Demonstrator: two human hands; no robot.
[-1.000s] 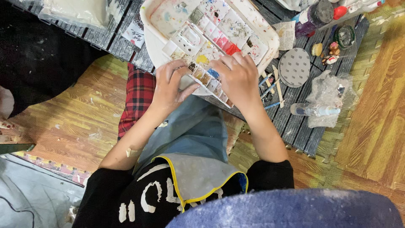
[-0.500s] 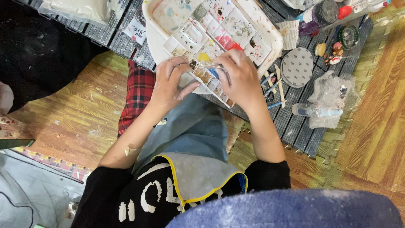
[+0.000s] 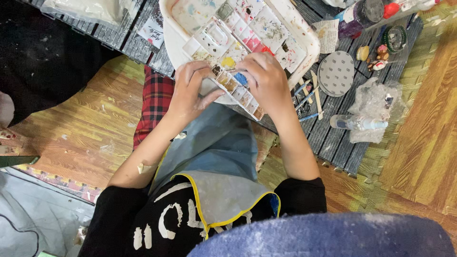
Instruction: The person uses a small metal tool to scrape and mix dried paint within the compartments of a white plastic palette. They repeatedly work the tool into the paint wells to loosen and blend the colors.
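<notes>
While bent over the white paint palette [image 3: 266, 28] as half a second before, both hands, left [image 3: 190, 93] and right [image 3: 266, 81], grip its near edge on the slatted desk [image 3: 333, 138], fingers now curled slightly tighter.

Black short-sleeved top with big white lettering, lower centre of the frame; over it a grey-blue apron [image 3: 223, 157] edged in yellow, flecked with paint; red tartan trousers [image 3: 153, 102] showing at centre left; both forearms bare; a pale smear near the left elbow, lower left.
</notes>
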